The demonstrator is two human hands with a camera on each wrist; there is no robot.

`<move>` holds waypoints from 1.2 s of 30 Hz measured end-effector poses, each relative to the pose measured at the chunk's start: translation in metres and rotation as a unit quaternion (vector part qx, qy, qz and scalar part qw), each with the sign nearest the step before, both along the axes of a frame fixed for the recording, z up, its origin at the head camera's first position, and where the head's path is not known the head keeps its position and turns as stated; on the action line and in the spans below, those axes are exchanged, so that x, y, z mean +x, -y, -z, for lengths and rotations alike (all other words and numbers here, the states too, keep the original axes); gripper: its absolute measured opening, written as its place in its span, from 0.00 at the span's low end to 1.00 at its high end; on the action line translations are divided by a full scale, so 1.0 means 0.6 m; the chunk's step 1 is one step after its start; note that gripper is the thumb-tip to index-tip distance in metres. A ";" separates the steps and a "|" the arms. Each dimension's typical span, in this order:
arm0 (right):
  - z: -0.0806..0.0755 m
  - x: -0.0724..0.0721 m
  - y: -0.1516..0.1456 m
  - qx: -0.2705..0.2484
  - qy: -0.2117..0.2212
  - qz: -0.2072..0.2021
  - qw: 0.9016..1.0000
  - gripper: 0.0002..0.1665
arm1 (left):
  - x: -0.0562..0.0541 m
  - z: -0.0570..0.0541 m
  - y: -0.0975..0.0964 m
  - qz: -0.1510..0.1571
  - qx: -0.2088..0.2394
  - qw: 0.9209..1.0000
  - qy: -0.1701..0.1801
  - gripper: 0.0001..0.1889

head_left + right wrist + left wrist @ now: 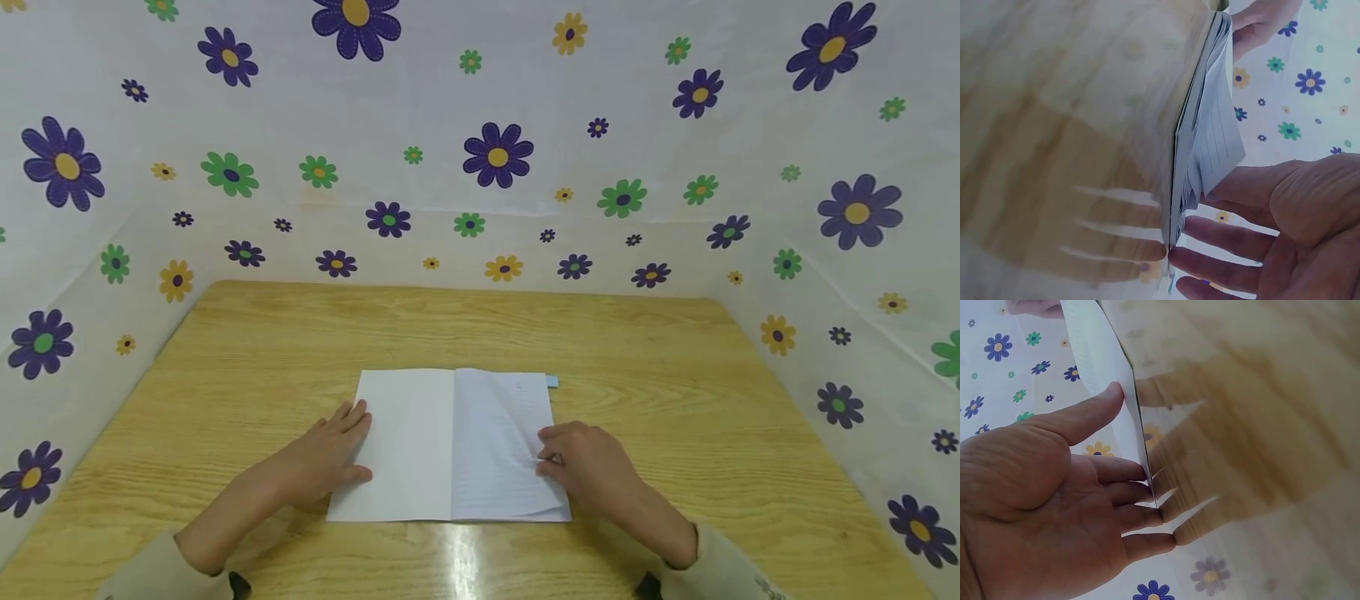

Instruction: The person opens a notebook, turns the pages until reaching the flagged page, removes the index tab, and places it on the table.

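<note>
Head view: white cloth [420, 96] printed with purple, green and yellow flowers stands along the far side and both flanks of a wood-grain table [637, 350]. An open notebook [452, 467] lies near the middle of the table, its spine running away from the person. Its left page [408, 442] is blank and flat; its right page [483, 467] is ruled, with the top sheet bent up along a diagonal. 2 pale sleeves [161, 571] reach in from the near side. The left hand [326, 454] rests at the outer edge of the blank page, fingers straight and spread. The right hand [596, 467] pinches the ruled sheet's outer edge, thumb and fingers curled. 1 small blue tab [552, 382] sticks out at the notebook's upper right corner.
</note>
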State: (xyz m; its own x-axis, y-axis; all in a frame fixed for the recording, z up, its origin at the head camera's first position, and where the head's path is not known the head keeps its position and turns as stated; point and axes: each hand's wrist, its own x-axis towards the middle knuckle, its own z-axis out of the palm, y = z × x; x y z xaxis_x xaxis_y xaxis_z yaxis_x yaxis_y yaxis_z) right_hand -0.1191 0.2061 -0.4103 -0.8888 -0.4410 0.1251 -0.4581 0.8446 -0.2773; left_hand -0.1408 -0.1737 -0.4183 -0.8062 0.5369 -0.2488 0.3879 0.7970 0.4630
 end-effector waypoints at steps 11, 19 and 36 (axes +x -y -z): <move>-0.005 0.003 0.000 -0.126 0.059 0.081 0.987 0.07 | 0.001 -0.005 -0.001 0.002 0.002 1.000 0.002 0.43; -0.024 -0.010 -0.016 -0.374 0.264 0.131 0.879 0.38 | 0.001 -0.008 -0.001 -0.001 0.003 1.000 0.007 0.44; -0.031 -0.020 -0.019 -0.474 0.362 0.120 0.793 0.23 | 0.004 -0.013 -0.005 -0.005 0.004 1.000 0.012 0.44</move>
